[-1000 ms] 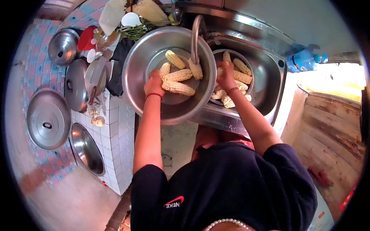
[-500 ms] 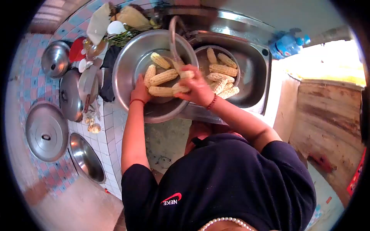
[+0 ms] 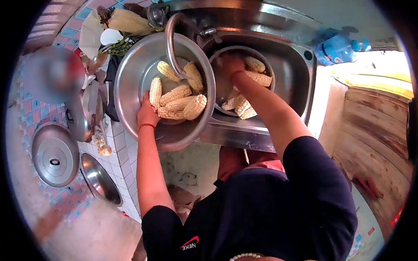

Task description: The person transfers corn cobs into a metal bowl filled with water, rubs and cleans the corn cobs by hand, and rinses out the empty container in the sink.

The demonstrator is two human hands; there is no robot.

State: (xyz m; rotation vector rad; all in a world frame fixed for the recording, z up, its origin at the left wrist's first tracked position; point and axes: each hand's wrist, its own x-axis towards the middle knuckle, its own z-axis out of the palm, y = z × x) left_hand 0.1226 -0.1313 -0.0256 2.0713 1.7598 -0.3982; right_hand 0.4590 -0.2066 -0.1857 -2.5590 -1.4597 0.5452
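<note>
A large metal basin (image 3: 123,87) on the left holds several pale, husked corn cobs (image 3: 175,95). Inside its near left side, my left hand (image 3: 148,114) touches an upright cob; the fingers are partly hidden by the corn. To the right, a smaller metal bowl (image 3: 273,65) sits in the sink with more corn cobs (image 3: 257,78) in it. My right hand (image 3: 231,65) reaches into the left part of this bowl, smeared and shadowed, so its fingers and anything in them cannot be made out.
A curved faucet (image 3: 170,43) hangs over the large basin. The steel sink (image 3: 296,87) surrounds the smaller bowl, and a blue plastic bottle (image 3: 335,50) lies at its far right. Pot lids (image 3: 54,154) and a shallow metal bowl (image 3: 101,180) stand on the left.
My right hand has left the large basin, where it was holding corn, and moved right into the smaller bowl. Cobs it held now lie in the large basin. My left hand stays there.
</note>
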